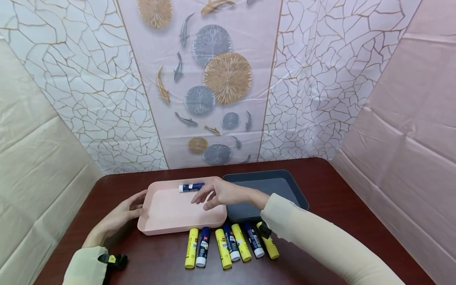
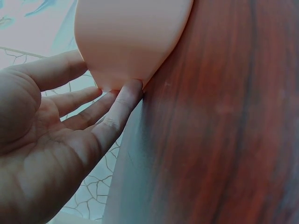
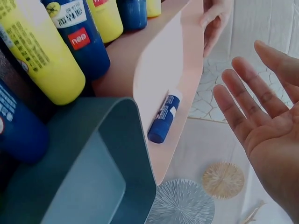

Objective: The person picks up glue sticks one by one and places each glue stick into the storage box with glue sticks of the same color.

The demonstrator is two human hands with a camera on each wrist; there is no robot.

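A blue glue stick (image 1: 191,187) with a white end lies in the pink tray (image 1: 164,213), near its back wall. Above that tray hovers my right hand (image 1: 217,194), fingers loosely spread and holding nothing; the right wrist view shows its palm (image 3: 266,112) bare. My left hand (image 1: 119,217) touches the outside of the pink tray's left end. Up close in the left wrist view, its nearly straight fingertips (image 2: 133,88) rest against the tray wall (image 2: 126,51). In front of the trays lies a row of yellow glue sticks (image 1: 191,248) and blue glue sticks (image 1: 203,247).
A dark grey tray (image 1: 267,190) adjoins the pink tray on the right, partly behind my right forearm. Both stand on a dark red wooden table (image 1: 331,198). Patterned cloth (image 1: 213,130) hangs behind the table, and plain cloth (image 1: 402,138) lines the sides.
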